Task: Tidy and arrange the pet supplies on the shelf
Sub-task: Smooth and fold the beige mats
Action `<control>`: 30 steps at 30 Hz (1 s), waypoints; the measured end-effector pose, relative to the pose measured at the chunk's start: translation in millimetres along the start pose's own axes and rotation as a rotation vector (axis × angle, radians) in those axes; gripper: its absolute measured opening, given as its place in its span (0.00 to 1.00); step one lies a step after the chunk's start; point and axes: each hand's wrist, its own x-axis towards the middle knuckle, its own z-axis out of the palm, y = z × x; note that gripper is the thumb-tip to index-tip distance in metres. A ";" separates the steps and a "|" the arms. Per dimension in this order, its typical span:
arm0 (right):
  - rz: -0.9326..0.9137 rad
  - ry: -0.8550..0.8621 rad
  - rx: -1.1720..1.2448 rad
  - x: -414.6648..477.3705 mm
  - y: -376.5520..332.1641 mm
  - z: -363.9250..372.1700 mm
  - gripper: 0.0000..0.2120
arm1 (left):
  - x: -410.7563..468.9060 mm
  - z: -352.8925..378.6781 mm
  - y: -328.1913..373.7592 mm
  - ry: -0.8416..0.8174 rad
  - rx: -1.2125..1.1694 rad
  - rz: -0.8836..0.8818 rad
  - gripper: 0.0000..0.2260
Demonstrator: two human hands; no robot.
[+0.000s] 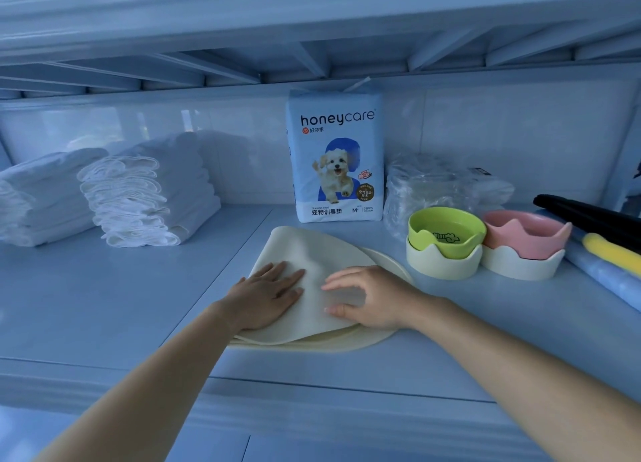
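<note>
Hands flat, fingers straight: left hand (268,296) and right hand (371,300) press folded cream mat (312,250), front centre of shelf (104,305), near green bowl (447,229). Best press evenly, align edges, then crease.

Pet supplies strung along the shelf (104,305), cream mat (305,250) front and centre.
The round mat lies folded over on itself near the front edge. Right behind it, the honeycare pack (334,156) stands upright at the back wall, puppy picture facing out. Over on the left, two stacks of folded white pads (149,197) sit side by side. On the right, a green bowl (447,230) and a pink bowl (523,230) each nest in a cream scalloped holder (442,265), with a clear-wrapped bundle (433,180) just behind.
</note>
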 end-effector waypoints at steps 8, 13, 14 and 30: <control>-0.005 -0.056 -0.030 -0.6 -6.0 3.7 0.28 | -17.9 -14.4 1.9 0.298 -0.265 0.066 0.17; 0.018 -0.023 -0.028 3.7 -8.2 9.1 0.26 | -44.0 -23.4 3.8 0.288 -0.248 0.185 0.11; 0.030 -0.014 -0.023 4.2 -8.0 9.0 0.26 | -47.6 -24.3 3.7 0.264 -0.231 0.195 0.12; 0.005 0.068 -0.025 -1.5 -21.2 4.1 0.30 | -60.7 -25.4 1.3 0.397 -0.132 0.257 0.19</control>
